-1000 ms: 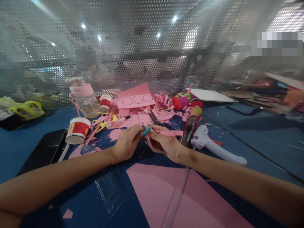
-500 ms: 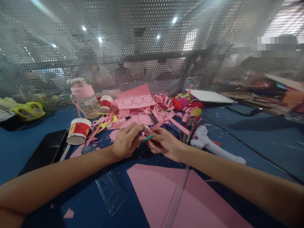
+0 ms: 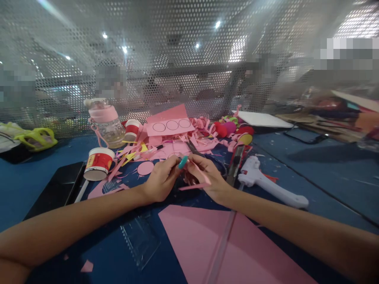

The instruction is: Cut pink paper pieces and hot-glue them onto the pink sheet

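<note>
My left hand [image 3: 162, 179] is closed in a pinch, its fingertips close to those of my other hand. A teal tip [image 3: 182, 162], seemingly a long nail, shows at its thumb. What lies inside this pinch is hidden. My right hand [image 3: 213, 180] grips a pink paper strip [image 3: 204, 178], which bends down and back to the left below the fingers. Under the wrists, a large pink sheet [image 3: 195, 240] lies on the blue table, crossed by a clear rod [image 3: 222, 244]. A pink paper circle [image 3: 145, 168] rests beyond my left hand.
A white glue gun [image 3: 271, 183] and a utility knife [image 3: 237, 163] lie to the right. Paper cups [image 3: 99, 163], a water bottle [image 3: 108, 124] and a dark phone [image 3: 56, 189] stand or lie left. Pink scraps and a card with drawn circles [image 3: 171, 125] are behind my hands.
My hands have shifted slightly apart and turned. The pink strip now shows bent below my right fingers, and the teal tip has tilted upward. The pink circle is more exposed.
</note>
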`<state>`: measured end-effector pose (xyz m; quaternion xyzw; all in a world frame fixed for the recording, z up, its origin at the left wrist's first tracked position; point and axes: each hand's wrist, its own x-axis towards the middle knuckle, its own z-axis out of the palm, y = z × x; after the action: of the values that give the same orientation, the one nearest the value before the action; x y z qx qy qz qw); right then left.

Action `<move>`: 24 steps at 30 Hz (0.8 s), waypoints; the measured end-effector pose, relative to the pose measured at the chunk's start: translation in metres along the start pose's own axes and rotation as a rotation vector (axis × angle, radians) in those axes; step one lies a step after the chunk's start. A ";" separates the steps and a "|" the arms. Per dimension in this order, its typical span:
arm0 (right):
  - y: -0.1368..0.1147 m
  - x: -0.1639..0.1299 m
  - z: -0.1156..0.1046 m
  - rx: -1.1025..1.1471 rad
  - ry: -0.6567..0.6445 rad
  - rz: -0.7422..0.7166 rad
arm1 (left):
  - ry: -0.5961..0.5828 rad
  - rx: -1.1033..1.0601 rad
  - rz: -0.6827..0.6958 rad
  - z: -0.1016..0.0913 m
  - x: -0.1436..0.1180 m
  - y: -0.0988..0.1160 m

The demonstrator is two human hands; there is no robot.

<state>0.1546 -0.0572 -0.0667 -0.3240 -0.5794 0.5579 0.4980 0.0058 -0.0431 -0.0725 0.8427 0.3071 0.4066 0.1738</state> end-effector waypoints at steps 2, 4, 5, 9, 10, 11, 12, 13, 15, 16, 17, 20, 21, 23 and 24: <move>-0.001 -0.001 0.002 -0.039 0.031 0.000 | 0.029 -0.030 -0.058 0.002 0.000 0.000; -0.001 -0.001 0.004 -0.048 0.034 0.022 | 0.035 -0.054 -0.081 0.003 0.000 0.000; -0.001 -0.001 0.004 -0.047 0.029 0.035 | 0.033 -0.061 -0.088 0.003 0.000 -0.001; -0.001 -0.001 0.004 -0.038 0.022 0.020 | 0.009 -0.101 -0.097 0.002 0.000 -0.002; -0.002 -0.001 0.004 -0.031 0.022 0.010 | 0.000 -0.113 -0.097 0.002 0.000 -0.002; -0.002 -0.001 0.003 -0.024 0.020 0.004 | -0.005 -0.120 -0.099 0.002 0.000 -0.003; -0.002 -0.001 0.003 -0.020 0.018 0.000 | -0.005 -0.122 -0.105 0.002 0.000 -0.003; -0.002 -0.001 0.003 -0.023 0.020 -0.003 | -0.004 -0.122 -0.113 0.002 0.000 -0.003; -0.003 -0.001 0.003 -0.058 0.044 -0.018 | 0.003 -0.130 -0.124 0.002 0.001 -0.003; -0.003 -0.001 0.002 -0.081 0.060 -0.033 | 0.003 -0.144 -0.116 0.002 0.001 -0.002; -0.002 -0.001 0.002 -0.101 0.072 -0.049 | -0.003 -0.162 -0.102 0.002 0.001 -0.002; -0.001 -0.001 0.002 -0.120 0.059 -0.073 | -0.042 -0.188 -0.074 0.001 0.002 0.000; 0.000 -0.002 0.002 -0.111 0.048 -0.069 | -0.054 -0.179 -0.078 0.001 0.002 0.001; 0.000 -0.002 0.003 -0.089 0.049 -0.044 | -0.060 -0.146 -0.100 0.001 0.003 0.002; 0.000 -0.003 0.003 -0.078 0.058 -0.026 | -0.059 -0.131 -0.109 0.001 0.004 0.002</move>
<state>0.1524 -0.0608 -0.0671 -0.3516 -0.5901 0.5190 0.5087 0.0089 -0.0419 -0.0701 0.8231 0.3200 0.3908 0.2596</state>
